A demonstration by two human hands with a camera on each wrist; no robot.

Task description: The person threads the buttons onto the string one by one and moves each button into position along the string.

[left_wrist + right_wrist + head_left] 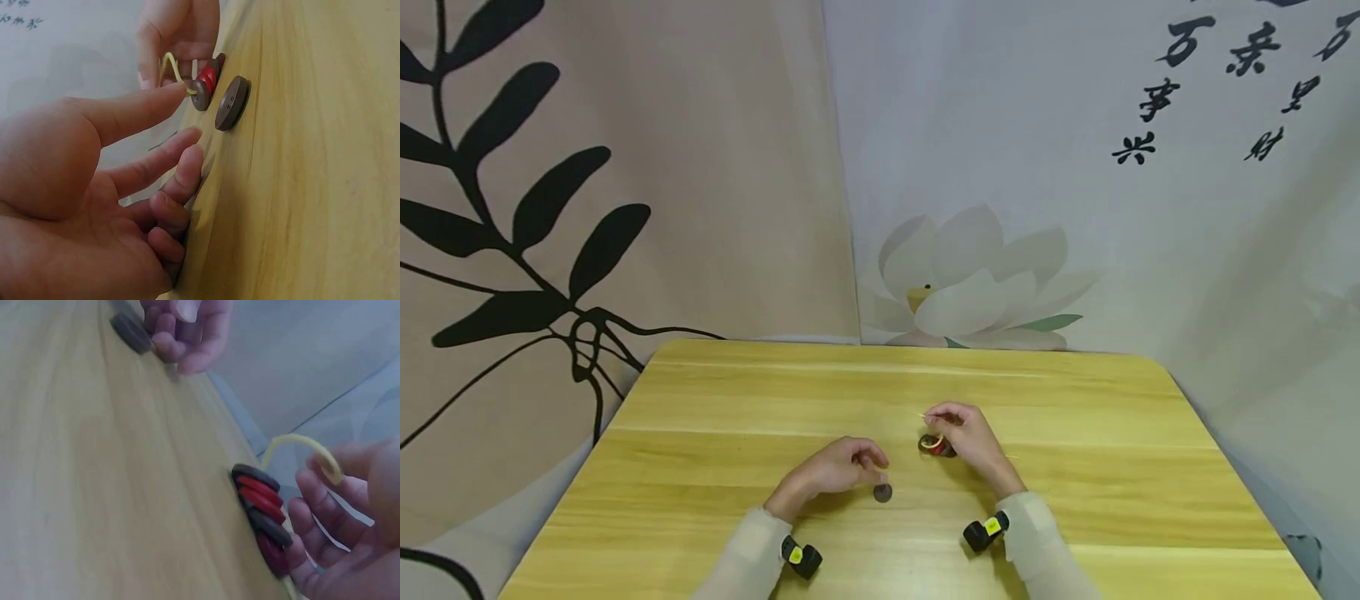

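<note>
A loose brown button (pixel 883 493) lies on the table, and the fingertips of my left hand (pixel 842 467) are right at its edge. The left wrist view shows this button (pixel 232 104) with its holes, beyond my parted thumb and fingers (pixel 144 112). My right hand (pixel 964 433) pinches a yellow cord (pixel 303 439) near its end. That cord runs through a stack of brown and red buttons (pixel 261 506), which rests on its side on the table beside the right fingers.
The wooden table (pixel 737 392) has rounded far corners. Behind it hang cloth backdrops (pixel 737 167) printed with leaves, a lotus and characters. A black wrist camera (pixel 802 558) is strapped on the left sleeve, another camera (pixel 985 532) on the right.
</note>
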